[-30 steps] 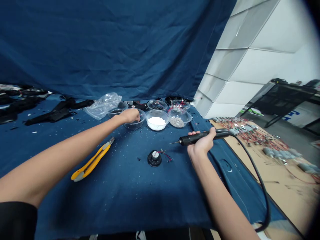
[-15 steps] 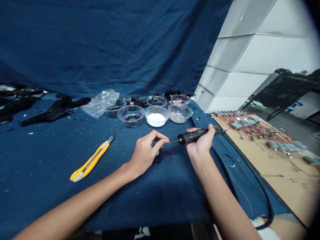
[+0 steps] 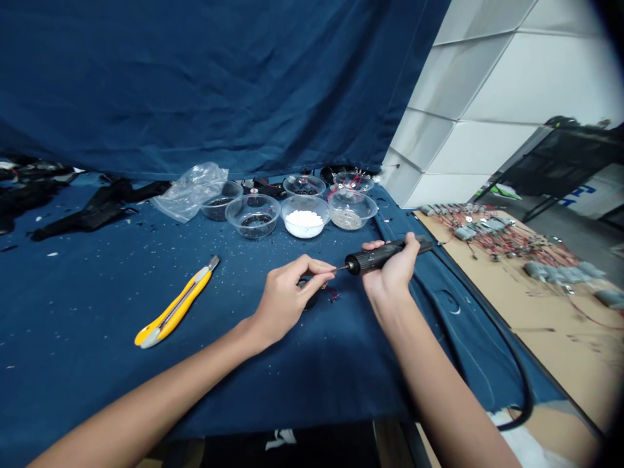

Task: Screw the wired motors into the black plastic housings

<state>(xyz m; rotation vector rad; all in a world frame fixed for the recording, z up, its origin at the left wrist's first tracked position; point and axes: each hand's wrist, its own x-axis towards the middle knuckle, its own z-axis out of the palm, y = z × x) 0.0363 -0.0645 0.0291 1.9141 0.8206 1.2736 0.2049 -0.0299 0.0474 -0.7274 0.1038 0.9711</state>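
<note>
My right hand (image 3: 394,276) is wrapped round a black corded electric screwdriver (image 3: 373,259), held level with its thin bit pointing left. My left hand (image 3: 290,296) is closed in a pinch at the tip of that bit; whatever sits between thumb and forefinger is too small to make out. Behind the left fingers, mostly hidden, a round black part lies on the blue cloth, with red and dark wires (image 3: 332,294) showing beside it. A yellow utility knife (image 3: 176,305) rests on the cloth to the left of my left hand.
Clear bowls stand behind my hands, among them one of white pieces (image 3: 304,224), one of black bits (image 3: 257,224) and one of small metal-coloured pieces (image 3: 347,220). A plastic bag (image 3: 188,195) lies beside them. The screwdriver's cable (image 3: 507,354) curves along the right edge, near a board of wired parts (image 3: 487,234).
My left fingers have moved right, along the bit and closer to the screwdriver's nose. They now cover more of the round black part. The view has shifted slightly.
</note>
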